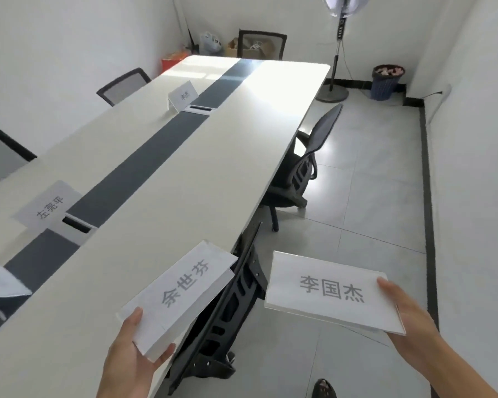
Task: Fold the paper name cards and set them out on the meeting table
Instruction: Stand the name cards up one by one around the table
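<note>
Placing step: left fingers (135, 318) grasp one name card (181, 291), right fingers (388, 285) a second card (329, 291); both probably need standing on the worktop (184, 168) ahead.

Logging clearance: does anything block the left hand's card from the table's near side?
Nothing visible does. The left hand holds its card over the table's near edge; the standing cards sit beyond the dark strip.

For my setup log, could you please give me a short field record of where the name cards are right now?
Left hand: holds 余世芬 card over the near edge of the table
Right hand: holds 李国杰 card off the table, above the floor
On table: 左亮平 card near left; far card by the dark centre strip
Left frame edge: another card, partly cut off
</note>
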A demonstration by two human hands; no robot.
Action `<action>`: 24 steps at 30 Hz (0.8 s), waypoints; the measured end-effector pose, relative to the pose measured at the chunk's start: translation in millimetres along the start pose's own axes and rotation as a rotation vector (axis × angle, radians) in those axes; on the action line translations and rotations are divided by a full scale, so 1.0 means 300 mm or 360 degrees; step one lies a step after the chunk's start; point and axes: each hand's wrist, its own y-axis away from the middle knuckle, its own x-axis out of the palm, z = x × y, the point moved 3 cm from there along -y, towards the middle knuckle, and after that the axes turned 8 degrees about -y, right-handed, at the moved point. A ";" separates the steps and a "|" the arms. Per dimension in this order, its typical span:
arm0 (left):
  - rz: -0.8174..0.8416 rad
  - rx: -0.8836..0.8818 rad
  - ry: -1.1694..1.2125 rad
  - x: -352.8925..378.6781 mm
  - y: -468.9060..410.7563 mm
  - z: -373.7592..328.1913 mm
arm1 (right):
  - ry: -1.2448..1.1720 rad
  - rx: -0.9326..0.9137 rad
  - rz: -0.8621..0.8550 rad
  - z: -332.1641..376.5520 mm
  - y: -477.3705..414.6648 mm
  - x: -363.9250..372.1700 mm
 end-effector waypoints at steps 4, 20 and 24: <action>-0.0238 0.0027 0.0191 0.007 0.005 -0.016 | 0.0165 0.0085 0.0200 0.133 -0.224 0.146; -0.0687 -0.0101 0.0265 -0.109 -0.561 -0.178 | 0.0597 0.0244 0.0562 0.176 -0.737 0.868; -0.0734 -0.0105 0.0220 -0.139 -0.733 -0.271 | 0.0629 0.0252 0.0596 0.163 -0.854 1.022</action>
